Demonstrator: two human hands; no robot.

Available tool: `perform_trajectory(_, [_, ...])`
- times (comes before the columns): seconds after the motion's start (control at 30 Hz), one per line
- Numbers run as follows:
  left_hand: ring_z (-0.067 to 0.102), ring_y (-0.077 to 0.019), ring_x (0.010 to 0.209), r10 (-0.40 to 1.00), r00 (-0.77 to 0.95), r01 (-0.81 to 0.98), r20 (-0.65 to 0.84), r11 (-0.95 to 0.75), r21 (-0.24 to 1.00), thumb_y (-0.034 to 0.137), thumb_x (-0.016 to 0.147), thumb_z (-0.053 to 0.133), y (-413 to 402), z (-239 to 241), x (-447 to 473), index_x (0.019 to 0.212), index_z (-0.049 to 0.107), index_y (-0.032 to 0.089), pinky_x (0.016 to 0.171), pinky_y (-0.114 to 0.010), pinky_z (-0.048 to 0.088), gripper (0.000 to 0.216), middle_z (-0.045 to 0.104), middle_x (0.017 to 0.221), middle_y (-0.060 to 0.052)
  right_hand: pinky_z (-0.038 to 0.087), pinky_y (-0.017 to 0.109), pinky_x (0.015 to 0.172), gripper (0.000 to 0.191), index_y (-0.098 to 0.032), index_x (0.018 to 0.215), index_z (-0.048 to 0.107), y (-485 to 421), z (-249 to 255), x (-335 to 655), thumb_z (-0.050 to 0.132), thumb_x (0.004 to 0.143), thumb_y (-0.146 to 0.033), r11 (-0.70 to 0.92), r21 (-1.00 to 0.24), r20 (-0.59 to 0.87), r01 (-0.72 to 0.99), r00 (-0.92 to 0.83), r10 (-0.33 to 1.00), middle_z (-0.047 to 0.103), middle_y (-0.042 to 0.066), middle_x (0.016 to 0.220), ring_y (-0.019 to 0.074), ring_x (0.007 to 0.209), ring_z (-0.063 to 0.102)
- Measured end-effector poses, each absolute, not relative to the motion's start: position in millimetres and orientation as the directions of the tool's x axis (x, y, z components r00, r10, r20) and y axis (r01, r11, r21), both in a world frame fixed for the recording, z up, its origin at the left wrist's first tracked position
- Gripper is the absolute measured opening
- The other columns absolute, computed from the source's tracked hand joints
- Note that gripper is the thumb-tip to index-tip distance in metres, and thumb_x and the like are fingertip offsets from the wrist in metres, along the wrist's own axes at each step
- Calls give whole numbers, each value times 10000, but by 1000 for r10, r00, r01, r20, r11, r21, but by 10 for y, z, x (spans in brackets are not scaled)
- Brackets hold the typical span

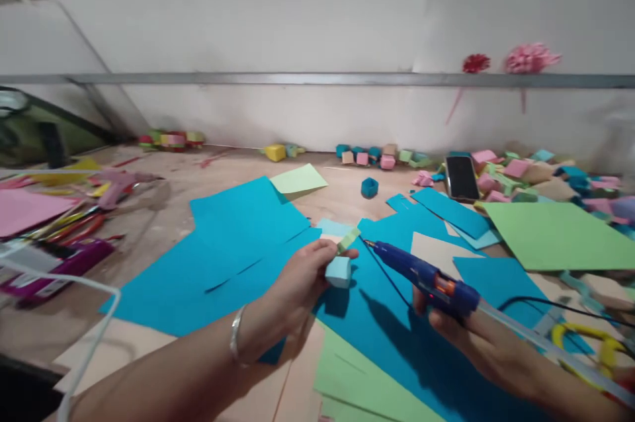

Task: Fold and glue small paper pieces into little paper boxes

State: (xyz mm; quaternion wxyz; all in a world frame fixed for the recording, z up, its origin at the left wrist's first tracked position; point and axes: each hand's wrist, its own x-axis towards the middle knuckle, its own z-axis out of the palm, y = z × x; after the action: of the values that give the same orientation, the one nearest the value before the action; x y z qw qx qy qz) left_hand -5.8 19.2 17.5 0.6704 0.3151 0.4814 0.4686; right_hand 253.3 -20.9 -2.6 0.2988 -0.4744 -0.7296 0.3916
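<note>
My left hand (pixel 310 270) pinches a light green paper strip (pixel 348 240) and a small pale blue paper cube (pixel 338 272) that sits just below the strip. In my right hand (pixel 461 329) is a dark blue hot glue gun (pixel 426 274), its metal tip pointing left and ending close to the strip's free end. A clear glue stick (pixel 526 333) runs out of the gun's back. Below both hands lie overlapping sheets of blue paper (pixel 243 230). Part of my left fingers is hidden behind the cube.
Folded paper cubes in pink, green and blue (pixel 516 167) heap at the right beside a phone (pixel 461 177). A blue paper ring (pixel 369 188) stands mid-table. Yellow-handled scissors (pixel 585 342) lie right, pens and a purple case (pixel 69 270) left. A white cable (pixel 106 316) arcs at lower left.
</note>
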Motion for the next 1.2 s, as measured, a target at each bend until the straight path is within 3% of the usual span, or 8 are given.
perform_trajectory(0.17, [354, -80, 504, 969, 20, -71, -248, 248, 966, 327, 812, 668, 142, 109, -57, 752, 549, 184, 484, -251, 270, 195, 526, 629, 11, 585, 286, 610, 283, -245, 974, 648, -307, 126, 2472, 530, 886, -486, 241, -855, 26, 459, -426, 904, 693, 47, 855, 197, 690, 648])
perform_trajectory(0.37, [427, -103, 611, 998, 17, -48, -66, 67, 997, 311, 799, 683, 133, 101, -17, 756, 566, 173, 557, -263, 314, 186, 525, 705, -9, 613, 355, 651, 298, -243, 1024, 660, -317, 206, 2425, 574, 847, -467, 191, -882, -3, 431, -411, 912, 705, 64, 809, 243, 707, 676])
perform_trajectory(0.5, [488, -115, 642, 995, 41, -85, -93, 96, 992, 318, 772, 722, 121, 109, -21, 845, 627, 158, 591, -260, 362, 200, 570, 730, -23, 616, 404, 673, 319, -255, 985, 675, -320, 188, 2417, 595, 813, -512, 130, -897, -41, 422, -374, 927, 709, 88, 814, 276, 723, 680])
perform_trajectory(0.63, [508, -124, 637, 988, 66, -90, -137, 143, 986, 344, 778, 715, 120, 86, -38, 960, 680, 135, 581, -263, 377, 279, 617, 765, -56, 615, 409, 746, 359, -254, 1078, 665, -312, 152, 2466, 622, 812, -492, 88, -906, -84, 413, -382, 920, 721, 93, 888, 280, 798, 693])
perform_trajectory(0.93, [291, -70, 502, 985, 47, -64, -165, 168, 984, 293, 815, 674, 97, 122, -28, 818, 669, 144, 487, -248, 223, 150, 454, 593, 29, 618, 366, 697, 344, -233, 1066, 686, -301, 73, 2482, 614, 824, -466, 117, -898, -64, 423, -390, 919, 719, 79, 879, 261, 773, 685])
perform_trajectory(1.2, [391, -90, 550, 984, 101, -146, -148, 162, 976, 291, 787, 715, 87, 139, -20, 829, 694, 131, 497, -236, 273, 166, 546, 656, -16, 598, 356, 624, 251, -256, 939, 667, -300, 148, 2439, 620, 819, -471, 158, -889, -7, 430, -357, 934, 684, 62, 802, 235, 678, 644])
